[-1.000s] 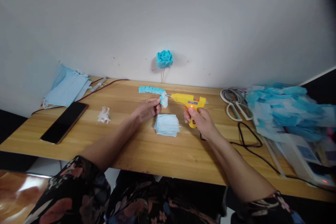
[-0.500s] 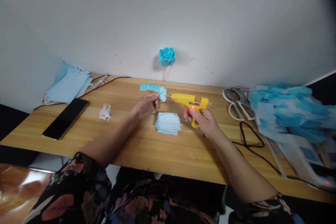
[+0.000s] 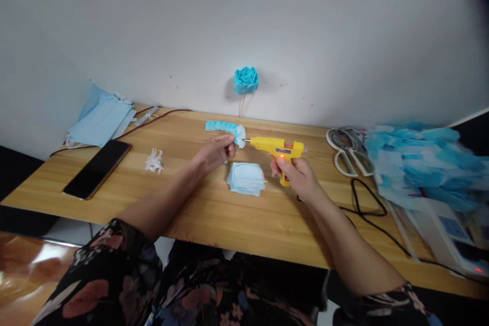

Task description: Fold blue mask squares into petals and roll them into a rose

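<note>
My left hand (image 3: 219, 153) pinches a small pale-blue fabric piece (image 3: 240, 137), holding it up above the table. In my right hand (image 3: 294, 170) is a yellow hot glue gun (image 3: 269, 143) with an orange light glowing at its handle. Its metal nozzle points left, at or very close to the fabric piece; I cannot tell whether they touch. Behind my left fingers lies a row of folded blue fabric pieces (image 3: 219, 126). A stack of pale-blue fabric squares (image 3: 246, 179) sits between my hands, nearer to me.
A blue fabric rose (image 3: 246, 80) on a thin stick stands by the wall. At left are face masks (image 3: 101, 119), a phone (image 3: 97, 169) and white scraps (image 3: 154, 160). At right lie scissors (image 3: 353, 160), a black cable (image 3: 369, 212), a blue fabric pile (image 3: 424, 158) and a white device (image 3: 443, 229).
The view has shifted slightly. Both hands keep almost the same pose, with the glue gun nozzle still at the fabric piece.
</note>
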Available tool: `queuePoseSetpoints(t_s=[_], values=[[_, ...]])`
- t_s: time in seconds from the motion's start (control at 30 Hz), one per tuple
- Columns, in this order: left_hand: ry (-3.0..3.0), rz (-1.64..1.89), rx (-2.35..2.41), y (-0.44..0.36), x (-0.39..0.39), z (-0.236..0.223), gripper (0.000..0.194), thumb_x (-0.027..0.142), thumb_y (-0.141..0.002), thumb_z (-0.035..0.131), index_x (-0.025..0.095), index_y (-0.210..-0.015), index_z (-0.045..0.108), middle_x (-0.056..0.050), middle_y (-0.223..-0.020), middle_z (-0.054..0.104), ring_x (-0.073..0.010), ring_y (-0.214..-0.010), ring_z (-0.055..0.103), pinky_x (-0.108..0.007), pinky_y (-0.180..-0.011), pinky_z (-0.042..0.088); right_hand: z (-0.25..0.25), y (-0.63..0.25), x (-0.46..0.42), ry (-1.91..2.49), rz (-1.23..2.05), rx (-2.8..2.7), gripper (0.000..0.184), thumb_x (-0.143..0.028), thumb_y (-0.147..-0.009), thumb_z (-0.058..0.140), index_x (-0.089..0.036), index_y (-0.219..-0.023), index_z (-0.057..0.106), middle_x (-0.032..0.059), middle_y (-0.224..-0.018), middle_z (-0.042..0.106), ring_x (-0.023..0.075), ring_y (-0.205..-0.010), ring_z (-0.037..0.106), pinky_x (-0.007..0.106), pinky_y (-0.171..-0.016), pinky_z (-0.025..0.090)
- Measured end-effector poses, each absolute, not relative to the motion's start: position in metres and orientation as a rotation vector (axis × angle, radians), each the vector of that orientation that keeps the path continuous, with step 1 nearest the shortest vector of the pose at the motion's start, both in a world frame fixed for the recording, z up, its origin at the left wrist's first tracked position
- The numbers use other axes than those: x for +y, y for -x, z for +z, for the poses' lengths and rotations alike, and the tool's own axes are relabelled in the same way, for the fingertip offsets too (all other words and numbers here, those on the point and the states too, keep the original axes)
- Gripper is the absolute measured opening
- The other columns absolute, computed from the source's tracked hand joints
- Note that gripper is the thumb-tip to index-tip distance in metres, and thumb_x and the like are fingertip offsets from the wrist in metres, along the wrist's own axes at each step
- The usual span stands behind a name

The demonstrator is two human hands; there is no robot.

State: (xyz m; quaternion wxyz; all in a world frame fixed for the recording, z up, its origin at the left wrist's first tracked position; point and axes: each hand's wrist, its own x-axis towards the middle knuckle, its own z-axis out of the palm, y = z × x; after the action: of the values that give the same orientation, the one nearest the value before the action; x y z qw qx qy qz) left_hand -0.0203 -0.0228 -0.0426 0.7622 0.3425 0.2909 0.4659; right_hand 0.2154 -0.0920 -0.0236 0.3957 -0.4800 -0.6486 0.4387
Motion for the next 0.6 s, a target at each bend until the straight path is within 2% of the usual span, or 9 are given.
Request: queuePoseSetpoints(t_s=[0.4,0.6], values=[[-0.752,1.057,0.660,0.0219,-0.0200,-0.0440,0.027,0.025,-0.079,0.080,0.011,-0.064,0.062,0.001,-0.054,0.054,-0.0059,-0.051,0.048,-0.018,-0.052,0.039,-0.0188,-0.2149,-0.0950,1.260,1.053,-1.695,0.059,-0.072,-0.086,0.049,-0.020,-0.060,0.055,0.0012,-0.062,0.053,0.0127,-0.059,0.048,0.026,-0.057,0.039],[-0.783,1.063,0.700,0.0216,-0.0200,-0.0434,0.028,0.027,-0.079,0.080,0.012,-0.063,0.062,0.002,-0.054,0.055,-0.0061,-0.051,0.048,-0.019,-0.053,0.038,-0.0172,-0.2129,-0.0962,1.243,0.990,-1.759,0.049,-0.061,-0.090,0.048,-0.021,-0.061,0.052,0.0010,-0.062,0.054,0.0135,-0.059,0.048,0.027,-0.058,0.041]])
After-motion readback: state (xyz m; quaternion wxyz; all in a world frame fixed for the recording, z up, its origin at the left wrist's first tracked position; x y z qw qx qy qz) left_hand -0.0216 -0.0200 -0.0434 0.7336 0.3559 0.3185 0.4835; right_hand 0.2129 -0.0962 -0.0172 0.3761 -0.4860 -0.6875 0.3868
